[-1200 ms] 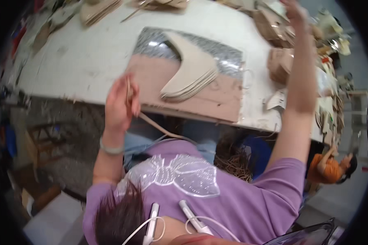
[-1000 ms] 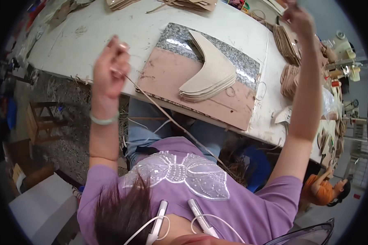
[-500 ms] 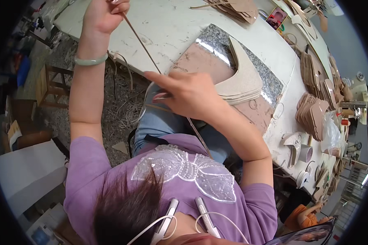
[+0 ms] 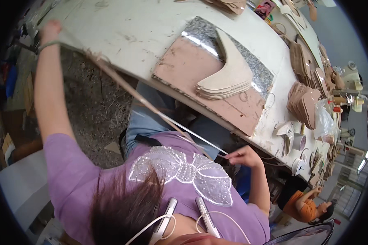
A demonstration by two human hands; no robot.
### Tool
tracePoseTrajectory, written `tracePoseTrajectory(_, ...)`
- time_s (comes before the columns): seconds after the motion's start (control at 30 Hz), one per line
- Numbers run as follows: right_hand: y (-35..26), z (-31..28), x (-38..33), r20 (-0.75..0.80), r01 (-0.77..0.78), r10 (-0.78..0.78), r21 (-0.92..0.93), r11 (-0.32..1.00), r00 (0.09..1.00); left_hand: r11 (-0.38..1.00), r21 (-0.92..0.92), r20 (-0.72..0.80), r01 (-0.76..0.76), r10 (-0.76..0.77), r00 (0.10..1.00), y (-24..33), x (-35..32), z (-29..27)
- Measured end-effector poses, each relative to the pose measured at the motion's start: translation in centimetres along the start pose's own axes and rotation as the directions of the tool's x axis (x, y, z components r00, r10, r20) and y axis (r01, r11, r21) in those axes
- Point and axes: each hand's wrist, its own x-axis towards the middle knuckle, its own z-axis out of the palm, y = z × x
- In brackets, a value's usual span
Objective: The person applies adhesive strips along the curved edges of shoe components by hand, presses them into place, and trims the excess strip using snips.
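A long narrow strip (image 4: pixel 141 99), brown along one part and white along another, stretches slantwise across my lap below the table edge. At its upper left end my left hand (image 4: pixel 52 29) is closed and blurred, with the strip's faint end running up to it; my arm is stretched far out. Close to my right side, my right hand (image 4: pixel 244 156) pinches the white end between thumb and fingers. On the table, a stack of curved beige pieces (image 4: pixel 229 75) lies on a speckled stone slab (image 4: pixel 200 29) with a pinkish-brown sheet (image 4: pixel 184 61) over part of it.
The white table (image 4: pixel 122 24) carries more stacks of brown cut pieces (image 4: pixel 302 102), a clear plastic bag (image 4: pixel 324 122), a tape roll (image 4: pixel 299 143) and a white spool (image 4: pixel 297 166). Scraps litter the floor (image 4: pixel 98 98). A co-worker in orange (image 4: pixel 302 208) sits at lower right.
My left hand has swung out to the left and a little down. My right hand has left the table edge, moving down and right toward my body, and the strip now spans between them.
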Motion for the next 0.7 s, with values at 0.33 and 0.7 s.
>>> tracePoseTrajectory(0.33,-14.2,-6.3,3.4,-0.654,0.211,-0.457,-0.421,0.882,0.603,0.398,-0.891,0.114,0.22,-0.273,0.955,7.3,-0.9,-14.0)
tracePoseTrajectory(0.7,-22.0,-12.4,17.9,-0.527,-0.063,-0.649,-0.8,0.596,0.55,0.108,-0.67,0.714,0.734,0.366,0.597,33.6,-35.5,-5.2)
